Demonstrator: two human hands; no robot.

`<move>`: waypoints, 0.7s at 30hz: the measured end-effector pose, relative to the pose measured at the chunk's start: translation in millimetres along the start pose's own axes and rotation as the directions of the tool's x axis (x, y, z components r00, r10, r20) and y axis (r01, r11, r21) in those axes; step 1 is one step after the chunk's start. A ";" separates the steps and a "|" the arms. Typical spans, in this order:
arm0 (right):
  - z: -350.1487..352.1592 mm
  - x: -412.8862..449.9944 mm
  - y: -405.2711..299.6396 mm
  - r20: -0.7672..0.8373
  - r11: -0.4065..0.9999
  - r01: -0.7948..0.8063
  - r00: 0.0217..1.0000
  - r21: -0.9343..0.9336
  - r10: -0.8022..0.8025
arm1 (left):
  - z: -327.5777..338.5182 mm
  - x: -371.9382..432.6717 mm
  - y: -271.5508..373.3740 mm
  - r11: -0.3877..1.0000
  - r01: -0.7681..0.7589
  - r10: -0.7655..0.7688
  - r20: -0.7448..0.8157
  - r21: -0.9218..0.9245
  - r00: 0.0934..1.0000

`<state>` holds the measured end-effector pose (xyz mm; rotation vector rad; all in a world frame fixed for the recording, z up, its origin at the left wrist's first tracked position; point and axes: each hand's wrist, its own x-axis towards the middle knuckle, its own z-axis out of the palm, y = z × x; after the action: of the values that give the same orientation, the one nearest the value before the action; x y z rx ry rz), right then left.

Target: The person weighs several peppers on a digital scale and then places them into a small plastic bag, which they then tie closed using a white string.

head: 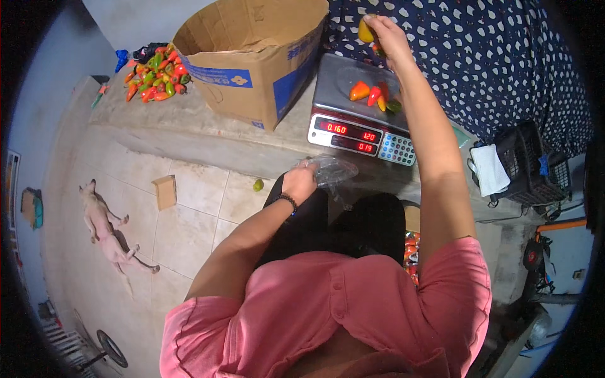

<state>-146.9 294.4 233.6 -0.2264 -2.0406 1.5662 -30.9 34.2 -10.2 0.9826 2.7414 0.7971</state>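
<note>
My right hand is raised above the back of a digital scale, its fingers closed on a yellow pepper. A red pepper shows just under that hand. On the metal pan lie several small peppers, orange, red, yellow and dark green. The scale's red digits are lit. Low in front of the scale, my left hand grips a clear plastic bag, which hangs over my lap.
A large cardboard box stands left of the scale on a concrete ledge, beside a heap of peppers. A dog lies on the tiled floor near a cardboard piece and a green pepper. A black crate stands right.
</note>
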 end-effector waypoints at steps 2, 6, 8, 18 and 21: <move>12.9 0.3 -6.4 0.035 0.998 0.028 0.999 0.056 -0.030 | 0.7 -2.1 -0.9 1.000 0.010 -0.010 -0.003 -0.004 1.000; 44.5 7.7 -30.4 0.110 0.958 0.009 0.993 0.286 -0.042 | 5.5 -0.4 -2.2 1.000 -0.016 0.016 -0.026 -0.020 1.000; 57.9 14.4 -36.3 0.135 0.908 -0.060 0.991 0.414 0.004 | 3.7 1.7 -2.2 1.000 -0.003 0.003 0.001 -0.019 1.000; 8.1 6.9 15.9 0.165 0.794 -0.373 0.927 0.480 0.336 | 5.0 -1.6 -9.4 0.998 -0.015 0.013 -0.029 -0.059 1.000; -47.0 -3.5 56.5 -0.033 0.791 -0.357 0.903 0.497 0.428 | -0.6 -1.2 -1.4 0.999 -0.026 0.027 0.014 -0.034 1.000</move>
<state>-130.6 349.6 187.7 -0.5851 -1.4842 2.1894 -31.0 32.3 -10.4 1.0164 2.6988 0.8339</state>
